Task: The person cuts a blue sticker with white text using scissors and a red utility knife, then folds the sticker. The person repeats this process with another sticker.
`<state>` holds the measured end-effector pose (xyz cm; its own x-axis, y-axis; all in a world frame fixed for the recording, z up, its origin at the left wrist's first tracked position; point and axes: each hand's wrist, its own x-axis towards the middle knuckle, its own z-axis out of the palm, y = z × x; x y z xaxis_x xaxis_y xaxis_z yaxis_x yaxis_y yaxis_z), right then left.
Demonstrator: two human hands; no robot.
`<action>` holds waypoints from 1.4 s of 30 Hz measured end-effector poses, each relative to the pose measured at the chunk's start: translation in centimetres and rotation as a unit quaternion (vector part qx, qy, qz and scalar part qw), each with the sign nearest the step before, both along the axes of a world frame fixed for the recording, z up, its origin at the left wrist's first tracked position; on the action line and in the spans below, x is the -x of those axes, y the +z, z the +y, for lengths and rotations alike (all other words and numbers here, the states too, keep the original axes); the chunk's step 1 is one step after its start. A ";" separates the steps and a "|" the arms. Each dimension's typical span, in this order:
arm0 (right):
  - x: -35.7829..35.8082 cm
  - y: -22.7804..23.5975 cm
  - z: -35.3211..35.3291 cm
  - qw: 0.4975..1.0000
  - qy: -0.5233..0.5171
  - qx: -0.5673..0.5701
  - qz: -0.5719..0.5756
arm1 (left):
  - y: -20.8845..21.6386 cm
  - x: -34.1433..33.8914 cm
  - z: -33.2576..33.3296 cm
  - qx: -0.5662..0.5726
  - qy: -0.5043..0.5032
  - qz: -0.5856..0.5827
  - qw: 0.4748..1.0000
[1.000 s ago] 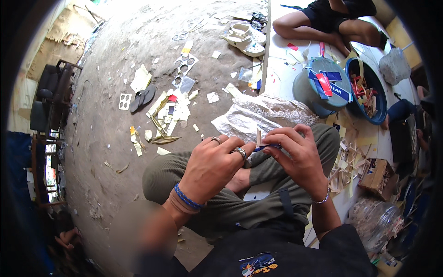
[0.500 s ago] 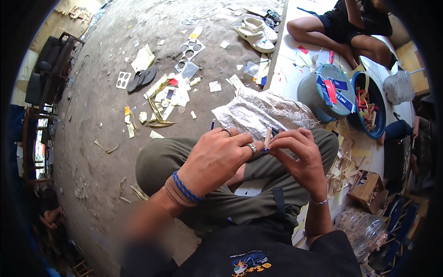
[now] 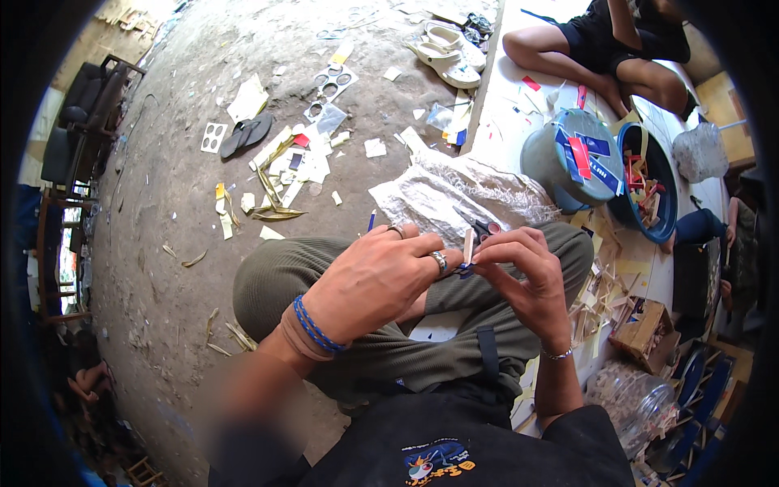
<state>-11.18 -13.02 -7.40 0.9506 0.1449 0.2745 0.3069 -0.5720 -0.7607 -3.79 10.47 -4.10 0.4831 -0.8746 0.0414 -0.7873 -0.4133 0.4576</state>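
Above my lap, my right hand point(image 3: 526, 274) pinches a small pale flat strip point(image 3: 468, 246), which stands upright at its fingertips. A bit of dark blue shows at the strip's lower end. My left hand point(image 3: 377, 276) is closed, its fingertips meeting the strip's lower end. What lies inside its fingers is hidden. Beyond that hand's knuckles sticks up the narrow blue end point(image 3: 372, 219) of something whose lower part is out of sight. Dark-handled scissors point(image 3: 484, 228) lie just beyond my right fingers, on a whitish woven sack point(image 3: 438, 188) spread past my crossed legs.
A grey-blue bucket point(image 3: 545, 166) with coloured strips on top stands beside a blue tub point(image 3: 667, 191) of scraps. A cardboard box point(image 3: 647, 333) and a clear plastic container point(image 3: 629, 398) sit at right. Flip-flops point(image 3: 246, 135), clogs point(image 3: 448, 57) and scraps lie ahead. Another person point(image 3: 600, 49) sits far right.
Both hands keep nearly the same pose around the strip. The view has shifted slightly, and more of the scissors shows behind my right fingers.
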 end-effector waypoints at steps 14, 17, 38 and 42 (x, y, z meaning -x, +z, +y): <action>0.7 -0.3 1.6 0.991 -0.103 -0.072 0.039 | 0.1 0.1 0.0 -0.003 0.081 0.013 0.997; 0.1 -0.8 1.1 0.988 -0.116 -0.087 0.045 | 0.4 -0.1 0.2 0.006 0.088 0.016 0.996; -0.5 -2.4 0.6 0.861 0.014 -0.469 0.195 | 1.7 -1.0 0.1 0.263 0.251 0.033 0.931; -1.1 -1.8 1.1 0.892 -0.007 -0.439 0.105 | 1.8 -0.5 -0.1 0.373 0.296 0.342 0.810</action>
